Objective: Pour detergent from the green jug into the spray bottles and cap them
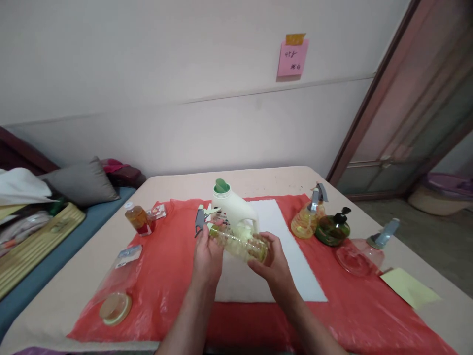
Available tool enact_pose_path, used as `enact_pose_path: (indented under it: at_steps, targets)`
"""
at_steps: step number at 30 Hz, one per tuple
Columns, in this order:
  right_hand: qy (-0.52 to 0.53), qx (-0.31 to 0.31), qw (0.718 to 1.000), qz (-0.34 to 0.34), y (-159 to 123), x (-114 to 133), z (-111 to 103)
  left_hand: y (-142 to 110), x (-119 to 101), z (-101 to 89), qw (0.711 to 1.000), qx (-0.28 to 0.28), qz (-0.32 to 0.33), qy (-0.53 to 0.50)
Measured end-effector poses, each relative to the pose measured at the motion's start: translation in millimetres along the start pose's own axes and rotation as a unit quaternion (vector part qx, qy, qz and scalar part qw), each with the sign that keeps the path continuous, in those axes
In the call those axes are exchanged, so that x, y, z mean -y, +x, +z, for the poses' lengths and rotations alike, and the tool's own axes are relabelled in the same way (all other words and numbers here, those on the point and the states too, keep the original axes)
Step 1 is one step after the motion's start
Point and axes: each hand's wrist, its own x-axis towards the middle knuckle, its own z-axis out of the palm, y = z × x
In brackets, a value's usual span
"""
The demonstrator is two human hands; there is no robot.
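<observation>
Held nearly sideways between both hands is a clear yellow-tinted spray bottle (240,242) with a grey and white trigger head (202,218). Around its neck end, my left hand (209,251) is closed, just below the trigger. The fingers of my right hand (272,256) wrap the bottle's base end. Directly behind it stands a pale green jug (234,207) with a handle and a green open mouth; the spray bottle covers its lower part. Under both lies a white sheet (303,283) on red plastic (170,276).
Right side: a yellow spray bottle (303,222), a green pump bottle (332,230) and a pink spray bottle (359,256), beside yellow paper (410,287). Left side: an amber liquid bottle (138,219), a clear pouch (123,268) and a round lidded container (115,308). A wall (221,138) stands behind.
</observation>
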Motion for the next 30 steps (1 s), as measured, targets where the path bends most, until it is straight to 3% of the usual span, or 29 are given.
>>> enact_pose_path:
  at_steps: [3, 9, 10, 12, 14, 16, 23, 26, 30]
  targets:
    - [-0.011, 0.007, 1.000, -0.026, -4.5, -2.1, 3.7, 0.8, -1.8, -1.4, 0.999, 0.016, -0.041, -0.014]
    - [-0.028, 0.004, 1.000, -0.008, -3.7, -9.3, 2.6, 5.4, -7.3, -8.5, 0.999, -0.012, -0.038, -0.025]
    - [-0.026, 0.002, 0.999, 0.019, -2.5, -10.4, 1.6, 5.4, -8.7, -9.7, 0.999, -0.011, -0.036, -0.025]
    - [-0.007, 0.019, 0.990, 0.140, -0.6, -12.4, -0.3, 3.7, -11.5, -10.9, 1.000, 0.001, -0.027, -0.015]
    - [0.018, 0.052, 0.956, 0.289, -0.4, -14.2, -1.3, 0.0, -13.7, -10.4, 0.999, 0.027, -0.024, 0.003]
    - [0.035, 0.070, 0.930, 0.359, -1.5, -15.7, -0.9, -4.3, -15.2, -9.2, 0.998, 0.050, -0.026, 0.017]
    - [0.106, 0.053, 0.957, 0.263, -4.4, -11.9, 6.8, -5.2, -21.2, -15.9, 0.999, 0.022, 0.023, 0.021]
    - [0.077, 0.066, 0.975, 0.198, -6.3, -10.0, 7.0, -2.8, -26.2, -20.1, 0.999, -0.002, 0.033, 0.015]
    - [-0.007, 0.099, 0.953, 0.288, -9.0, -18.7, 5.4, -4.7, -28.8, -22.7, 0.999, -0.005, 0.015, 0.034]
